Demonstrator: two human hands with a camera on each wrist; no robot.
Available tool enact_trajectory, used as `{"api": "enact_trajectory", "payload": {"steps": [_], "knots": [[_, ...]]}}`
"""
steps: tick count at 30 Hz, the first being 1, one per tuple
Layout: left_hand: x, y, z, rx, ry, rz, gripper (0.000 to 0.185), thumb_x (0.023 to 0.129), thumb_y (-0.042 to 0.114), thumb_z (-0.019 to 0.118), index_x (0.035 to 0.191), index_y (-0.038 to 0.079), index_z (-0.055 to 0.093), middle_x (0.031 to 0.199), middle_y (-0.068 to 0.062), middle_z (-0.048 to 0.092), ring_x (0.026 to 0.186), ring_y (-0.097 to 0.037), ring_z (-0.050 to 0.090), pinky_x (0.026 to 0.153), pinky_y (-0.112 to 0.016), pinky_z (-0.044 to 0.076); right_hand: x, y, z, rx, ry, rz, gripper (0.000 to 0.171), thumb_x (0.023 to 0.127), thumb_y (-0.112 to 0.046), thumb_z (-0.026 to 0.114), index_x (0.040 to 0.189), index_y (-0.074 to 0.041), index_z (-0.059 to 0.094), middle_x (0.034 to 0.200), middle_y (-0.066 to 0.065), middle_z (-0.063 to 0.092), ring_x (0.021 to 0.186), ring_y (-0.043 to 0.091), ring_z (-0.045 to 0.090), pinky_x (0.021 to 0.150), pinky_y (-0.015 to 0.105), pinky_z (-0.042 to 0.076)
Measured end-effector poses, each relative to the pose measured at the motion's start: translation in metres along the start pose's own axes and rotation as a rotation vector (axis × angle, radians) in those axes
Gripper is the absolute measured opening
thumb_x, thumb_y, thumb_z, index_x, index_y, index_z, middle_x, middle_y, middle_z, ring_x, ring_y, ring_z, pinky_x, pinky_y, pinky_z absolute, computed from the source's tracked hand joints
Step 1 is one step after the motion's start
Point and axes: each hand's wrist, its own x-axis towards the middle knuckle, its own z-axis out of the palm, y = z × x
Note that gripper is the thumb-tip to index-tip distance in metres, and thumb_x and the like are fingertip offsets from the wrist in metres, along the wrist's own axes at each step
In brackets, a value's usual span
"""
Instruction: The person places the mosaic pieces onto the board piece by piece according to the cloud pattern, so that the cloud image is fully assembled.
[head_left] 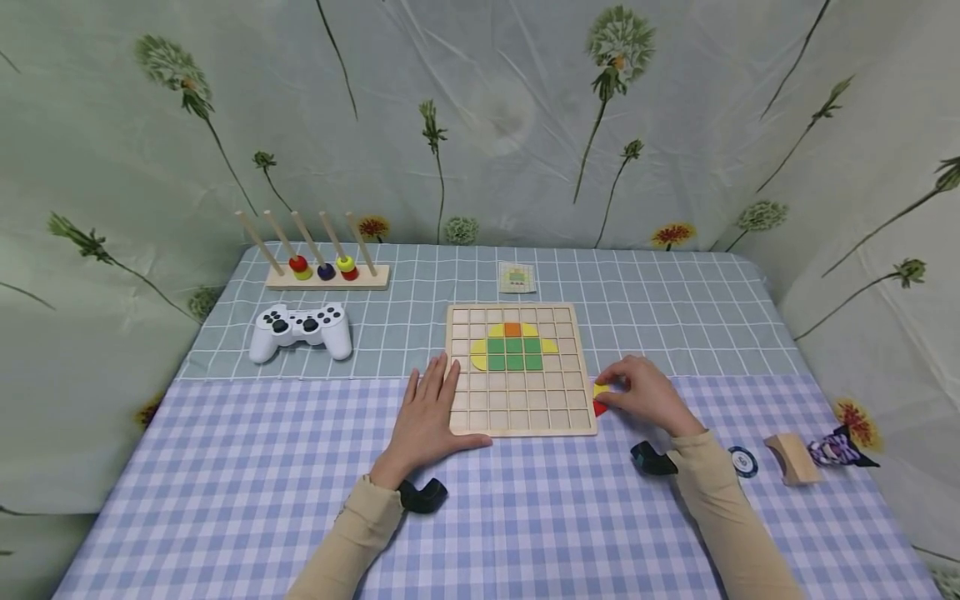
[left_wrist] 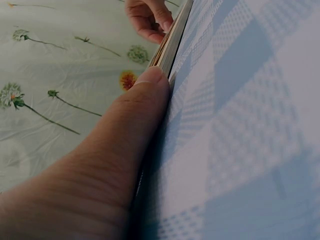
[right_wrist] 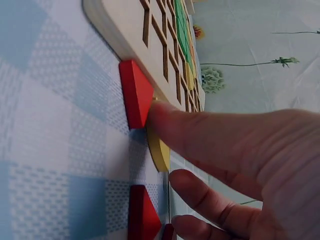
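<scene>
From the head camera, a square wooden grid board (head_left: 521, 371) lies on the counter (head_left: 247, 467), which is covered by a lilac-and-white checked cloth in front and a grey-green checked cloth behind; green, yellow and orange tiles fill some cells in the board's upper middle. The left hand (head_left: 429, 414) lies flat with straight fingers on the cloth, touching the board's left edge and holding nothing. The right hand (head_left: 647, 397) rests just beside the board's right edge, fingers curled over a yellow wooden piece (head_left: 601, 388) with a red triangular piece (head_left: 599, 407) just below it. Farther back stand a white game controller (head_left: 302, 330), a wooden peg rack with coloured rings (head_left: 327, 265) and a small pattern card (head_left: 517, 277); near the right forearm lie a blue-and-white round chip (head_left: 742, 461), a curved wooden block (head_left: 793, 457) and a purple patterned wrapper (head_left: 836, 447). From the left wrist camera, the left thumb (left_wrist: 145, 95) lies straight against the board's thin wooden edge (left_wrist: 170, 45), and the right hand (left_wrist: 149, 17) shows at its far end. From the right wrist camera, the right hand (right_wrist: 245, 165) pinches the yellow piece (right_wrist: 159, 149) between its fingers, a fingertip touching the red triangular piece (right_wrist: 136, 92), which lies against the board's edge (right_wrist: 120, 35); another red triangular piece (right_wrist: 142, 215) lies on the cloth nearby
</scene>
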Motion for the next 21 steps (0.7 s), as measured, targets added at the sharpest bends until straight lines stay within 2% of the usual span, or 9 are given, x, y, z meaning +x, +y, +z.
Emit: {"api": "enact_trajectory", "payload": {"steps": [10, 16, 21], "knots": [[-0.0003, 0.0001, 0.0008, -0.010, 0.021, 0.011, 0.122, 0.067, 0.083, 0.055, 0.152, 0.006, 0.014, 0.157, -0.016, 0.008, 0.143, -0.028, 0.003, 0.113, -0.046, -0.002, -0.0015, -0.0024, -0.0001, 0.008, 0.005, 0.045, 0.016, 0.074, -0.010, 0.080, 0.087, -0.005, 0.072, 0.083, 0.003, 0.062, 0.069, 0.019, 0.046, 0.061, 0.032, 0.038], [-0.0004, -0.0004, 0.0013, 0.006, 0.010, 0.002, 0.122, 0.067, 0.081, 0.057, 0.153, 0.006, 0.013, 0.157, -0.016, 0.007, 0.143, -0.027, 0.003, 0.113, -0.045, -0.003, -0.0042, -0.0007, 0.0007, 0.088, -0.012, 0.055, 0.018, 0.076, -0.010, 0.079, 0.087, -0.008, 0.064, 0.078, 0.001, 0.058, 0.064, 0.017, 0.045, 0.056, 0.029, 0.036], [0.0000, -0.0009, 0.0011, 0.005, 0.018, 0.010, 0.122, 0.067, 0.082, 0.056, 0.153, 0.006, 0.014, 0.157, -0.016, 0.008, 0.143, -0.028, 0.003, 0.113, -0.045, -0.002, -0.0047, 0.0003, -0.0009, 0.196, -0.003, 0.088, 0.014, 0.080, -0.008, 0.076, 0.089, -0.007, 0.064, 0.078, 0.002, 0.059, 0.059, 0.017, 0.045, 0.050, 0.026, 0.038]]}}
